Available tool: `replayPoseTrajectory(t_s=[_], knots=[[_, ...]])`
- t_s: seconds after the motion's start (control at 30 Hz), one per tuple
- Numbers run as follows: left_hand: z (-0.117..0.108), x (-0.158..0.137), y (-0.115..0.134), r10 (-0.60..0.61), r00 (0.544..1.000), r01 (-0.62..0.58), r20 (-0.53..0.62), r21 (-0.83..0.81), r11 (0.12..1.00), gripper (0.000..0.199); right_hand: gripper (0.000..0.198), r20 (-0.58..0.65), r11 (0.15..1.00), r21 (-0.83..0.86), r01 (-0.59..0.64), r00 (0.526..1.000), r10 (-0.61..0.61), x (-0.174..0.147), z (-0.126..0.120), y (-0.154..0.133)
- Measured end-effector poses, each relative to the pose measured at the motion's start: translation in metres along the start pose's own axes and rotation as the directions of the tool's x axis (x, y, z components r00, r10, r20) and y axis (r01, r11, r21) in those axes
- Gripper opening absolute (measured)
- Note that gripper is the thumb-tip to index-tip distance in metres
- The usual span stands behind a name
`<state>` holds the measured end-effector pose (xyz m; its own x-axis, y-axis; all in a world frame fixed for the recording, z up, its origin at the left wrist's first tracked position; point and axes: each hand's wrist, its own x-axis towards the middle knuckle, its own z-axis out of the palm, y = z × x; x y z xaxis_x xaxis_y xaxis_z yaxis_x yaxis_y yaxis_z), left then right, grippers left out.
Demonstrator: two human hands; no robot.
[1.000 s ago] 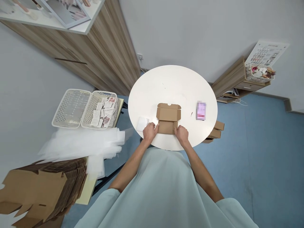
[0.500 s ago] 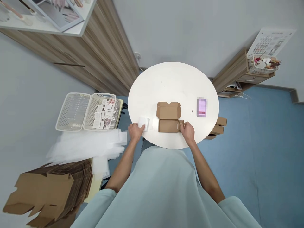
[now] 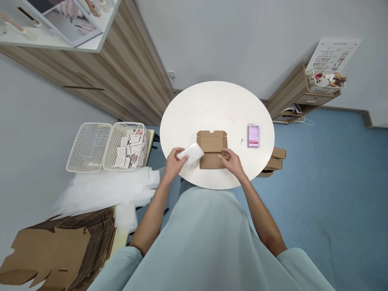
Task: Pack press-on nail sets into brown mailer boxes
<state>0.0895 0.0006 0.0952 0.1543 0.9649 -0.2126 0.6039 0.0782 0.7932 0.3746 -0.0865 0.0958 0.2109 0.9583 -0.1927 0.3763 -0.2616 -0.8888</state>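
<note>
Brings the white translucent rectangular packet [image 3: 194,154], pinched in left hand [image 3: 174,162], rightward to the open brown cardboard box [image 3: 212,144] on the round white table [image 3: 216,104]. Keeps right hand [image 3: 233,162] at box's right end; cannot tell whether gripping.

Soft, even light fills my view; the flat white packet [image 3: 194,152] in my left hand [image 3: 173,165] nearly washes out against the bright white oval table [image 3: 218,107], and wide-angle distortion tilts the tall wood-grain cabinet [image 3: 138,66].
</note>
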Motion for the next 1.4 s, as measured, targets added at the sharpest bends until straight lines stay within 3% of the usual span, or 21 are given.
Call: replayPoseTrajectory(t_s=[0.07,0.17,0.3,0.43,0.53,0.63,0.77,0.93,1.07,1.13,1.23,1.3,1.4], knots=[[0.0,0.002,0.02,0.088,0.986,-0.069,0.141,-0.131,0.989,0.037,0.053,0.075,0.984,0.176,0.018,0.997,-0.032,0.002,0.002,-0.009],[0.009,0.006,0.039,0.169,0.94,-0.083,0.297,-0.282,0.956,0.042,0.064,0.179,0.941,0.339,-0.017,0.983,-0.047,0.002,0.002,-0.018],[0.034,0.014,0.04,0.184,0.912,-0.047,0.366,-0.352,0.935,0.043,0.055,0.2,0.901,0.419,-0.111,0.979,0.028,-0.002,0.003,-0.008],[0.068,0.02,0.025,0.08,0.945,0.01,0.317,-0.274,0.962,0.041,0.041,0.117,0.923,0.352,-0.155,0.986,0.121,-0.001,0.018,0.021],[0.089,0.018,0.014,-0.03,0.987,0.043,0.161,-0.084,0.996,0.043,0.027,0.031,0.969,0.128,-0.209,0.978,0.207,0.004,0.034,0.04],[0.103,0.012,0.006,0.0,0.998,-0.005,0.06,0.091,0.996,0.031,0.036,-0.055,0.96,-0.092,-0.263,0.964,0.259,0.007,0.047,0.048],[0.114,0.005,0.0,0.162,0.977,-0.191,0.14,0.222,0.956,0.006,0.027,-0.04,0.928,-0.335,-0.165,0.986,0.161,0.008,0.057,0.043],[0.12,-0.002,-0.001,0.216,0.936,-0.312,0.278,0.368,0.876,0.024,0.025,0.084,0.822,-0.56,-0.105,0.98,0.182,0.009,0.067,0.031],[0.112,-0.007,-0.002,0.261,0.947,-0.317,0.188,0.41,0.855,0.022,0.028,0.033,0.858,-0.512,-0.049,0.996,0.077,0.002,0.051,0.032],[0.105,-0.007,-0.007,0.229,0.969,-0.248,0.095,0.405,0.88,0.024,0.032,-0.115,0.903,-0.425,-0.064,0.993,0.016,-0.004,0.031,0.04],[0.095,-0.003,-0.017,0.112,0.993,-0.12,0.043,0.373,0.92,0.03,0.038,-0.331,0.925,-0.303,-0.228,0.936,0.122,-0.01,0.002,0.06],[0.093,0.001,-0.023,0.046,0.997,-0.067,0.068,0.35,0.934,0.028,0.038,-0.299,0.911,-0.256,-0.324,0.922,0.245,-0.011,-0.007,0.073],[0.094,0.005,-0.029,-0.009,0.993,-0.031,0.119,0.325,0.945,0.02,0.033,-0.192,0.904,-0.2,-0.377,0.92,0.341,-0.01,-0.003,0.087]])
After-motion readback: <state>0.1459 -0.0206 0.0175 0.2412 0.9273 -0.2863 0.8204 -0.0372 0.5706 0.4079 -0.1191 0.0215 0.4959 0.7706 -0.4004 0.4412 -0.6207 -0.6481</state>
